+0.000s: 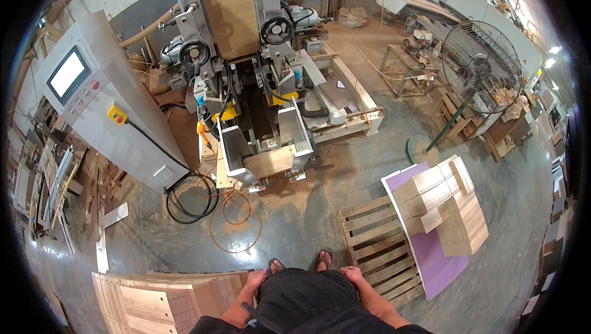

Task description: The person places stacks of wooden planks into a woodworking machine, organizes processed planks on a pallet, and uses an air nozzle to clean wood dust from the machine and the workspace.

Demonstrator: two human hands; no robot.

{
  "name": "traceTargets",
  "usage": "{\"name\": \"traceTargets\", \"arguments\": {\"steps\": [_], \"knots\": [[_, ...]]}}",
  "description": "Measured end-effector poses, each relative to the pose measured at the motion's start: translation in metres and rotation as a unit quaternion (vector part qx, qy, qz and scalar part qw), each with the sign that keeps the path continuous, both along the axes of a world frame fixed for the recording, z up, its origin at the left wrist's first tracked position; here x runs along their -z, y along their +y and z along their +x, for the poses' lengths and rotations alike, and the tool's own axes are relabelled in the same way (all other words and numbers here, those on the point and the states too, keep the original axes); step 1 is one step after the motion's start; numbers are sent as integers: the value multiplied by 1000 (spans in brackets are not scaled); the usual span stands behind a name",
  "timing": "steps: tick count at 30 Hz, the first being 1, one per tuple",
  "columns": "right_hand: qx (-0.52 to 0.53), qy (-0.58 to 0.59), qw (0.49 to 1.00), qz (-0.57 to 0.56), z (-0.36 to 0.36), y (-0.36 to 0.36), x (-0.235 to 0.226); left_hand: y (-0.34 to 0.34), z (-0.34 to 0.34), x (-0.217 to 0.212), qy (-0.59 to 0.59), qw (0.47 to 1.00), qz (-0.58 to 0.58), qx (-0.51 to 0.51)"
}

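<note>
Woodworking machine, floor fan, pallet

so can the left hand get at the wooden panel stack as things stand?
Probably yes. The left hand rests at the hip beside the near corner of the wooden panel stack, and nothing shows between them. The hand holds nothing.

Open floor ahead — machine, pallet flanking.
</note>
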State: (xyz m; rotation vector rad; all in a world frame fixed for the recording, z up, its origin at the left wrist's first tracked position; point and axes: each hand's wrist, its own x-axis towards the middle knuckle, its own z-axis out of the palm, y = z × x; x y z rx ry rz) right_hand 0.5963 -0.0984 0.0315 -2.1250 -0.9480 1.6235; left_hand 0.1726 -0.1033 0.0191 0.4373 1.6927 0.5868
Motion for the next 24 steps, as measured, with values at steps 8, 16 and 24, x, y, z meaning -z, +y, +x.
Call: {"name": "traceTargets", "arguments": {"steps": [8, 16, 24], "knots": [[10, -14, 1000, -11, -3, -1, -4, -1, -2, 0, 5, 1000, -1, 6], [19, -5, 1000, -7, -4, 3, 6, 3, -9, 6, 8, 999, -24, 25], [20, -7, 1000, -10, -1, -2, 28, 4, -11, 4, -25, 999, -16, 30]]}}
